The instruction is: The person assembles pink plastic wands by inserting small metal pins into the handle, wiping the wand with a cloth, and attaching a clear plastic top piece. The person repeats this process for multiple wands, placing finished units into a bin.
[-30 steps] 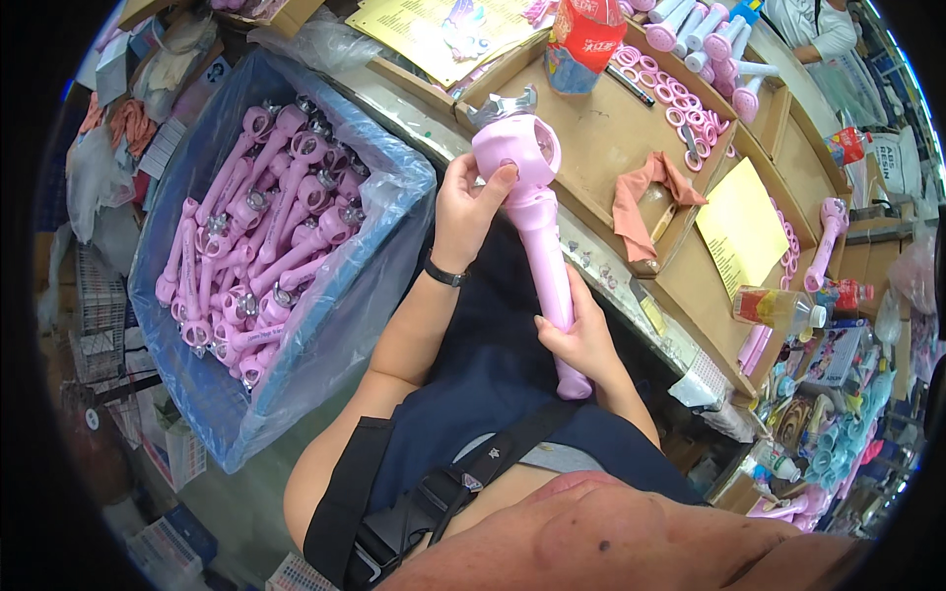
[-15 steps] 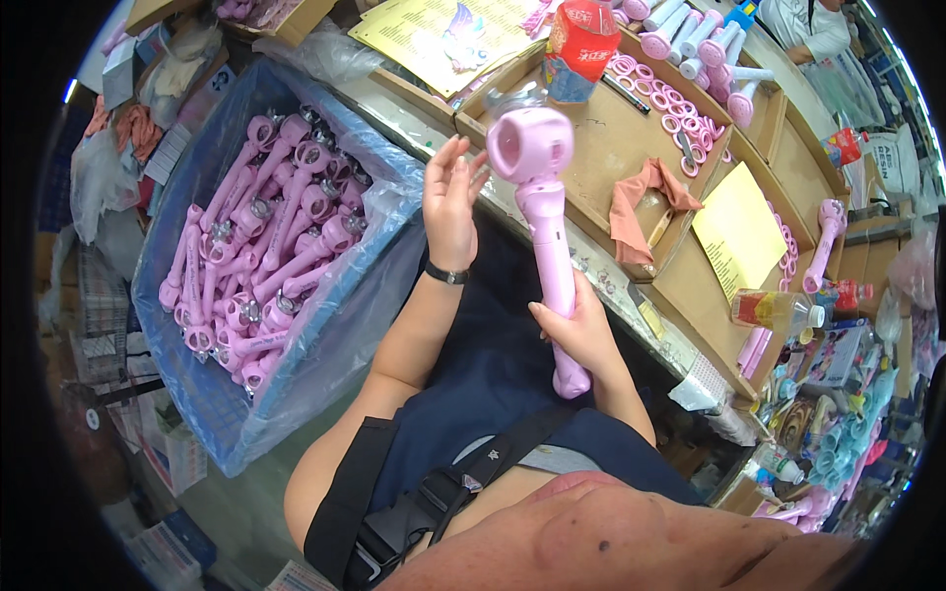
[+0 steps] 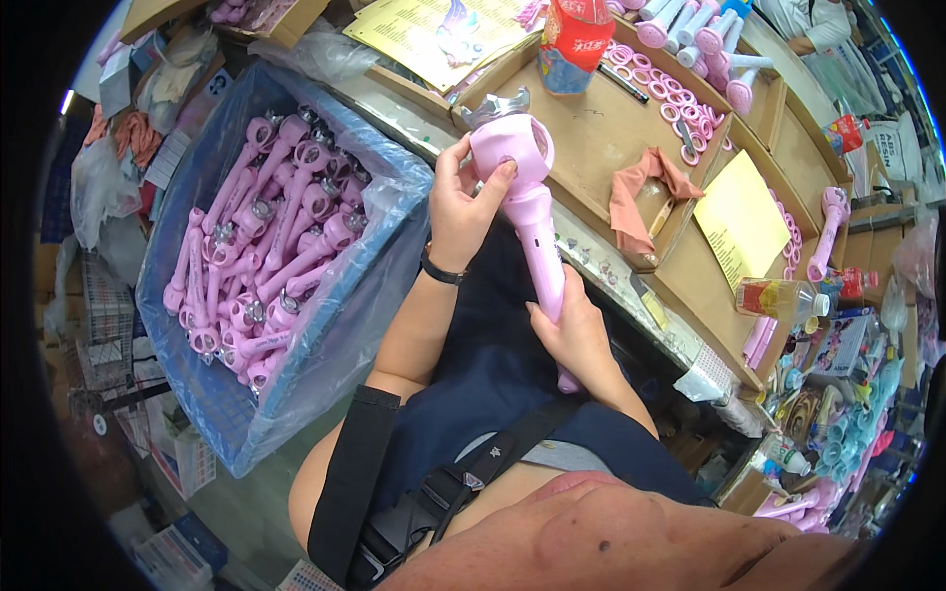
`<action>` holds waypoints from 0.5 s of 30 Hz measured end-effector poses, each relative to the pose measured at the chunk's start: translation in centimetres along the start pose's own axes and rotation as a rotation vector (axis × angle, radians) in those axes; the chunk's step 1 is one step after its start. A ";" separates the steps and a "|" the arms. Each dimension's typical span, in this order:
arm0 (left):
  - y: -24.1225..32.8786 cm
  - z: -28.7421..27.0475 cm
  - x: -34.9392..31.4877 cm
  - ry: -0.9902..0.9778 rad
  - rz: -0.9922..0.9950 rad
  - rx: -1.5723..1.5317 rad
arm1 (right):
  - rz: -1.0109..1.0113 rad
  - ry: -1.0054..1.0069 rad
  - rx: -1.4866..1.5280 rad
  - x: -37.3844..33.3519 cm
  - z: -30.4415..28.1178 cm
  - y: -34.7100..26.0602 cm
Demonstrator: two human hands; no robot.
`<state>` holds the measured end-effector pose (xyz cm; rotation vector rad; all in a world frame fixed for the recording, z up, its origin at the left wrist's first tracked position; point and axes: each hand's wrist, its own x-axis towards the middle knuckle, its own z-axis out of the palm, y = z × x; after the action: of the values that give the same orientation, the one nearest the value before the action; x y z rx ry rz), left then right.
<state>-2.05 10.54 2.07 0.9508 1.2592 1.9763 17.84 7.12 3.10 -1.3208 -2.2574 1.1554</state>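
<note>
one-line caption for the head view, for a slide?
Both hands, left hand and right hand, hold a pink wand beside a bin.

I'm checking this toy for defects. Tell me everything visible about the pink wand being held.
The pink wand looks like glossy plastic: a round ring-shaped head topped by a silver crown piece, on a long tapering handle. It is held slanted above the lap, head toward the workbench. The left hand grips the head; the right hand wraps the lower handle.

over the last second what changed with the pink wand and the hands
The left hand, off the pink wand half a second ago with open fingers, has closed on its round head again. The right hand stays gripping the handle. The blue bin of wands is unchanged.
</note>
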 end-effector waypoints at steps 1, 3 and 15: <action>-0.1 -0.1 0.0 -0.009 0.017 -0.012 | -0.004 -0.006 0.013 0.0 0.0 0.0; -0.2 -0.2 0.0 -0.001 0.015 0.009 | 0.018 -0.019 0.029 -0.1 0.0 0.0; -0.5 0.7 -2.4 -0.167 -0.275 -0.535 | 0.145 -0.381 0.820 0.2 0.2 1.3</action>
<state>-0.11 9.17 1.25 0.6200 0.6696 1.8306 18.36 7.48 1.98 -0.9726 -1.5546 2.2073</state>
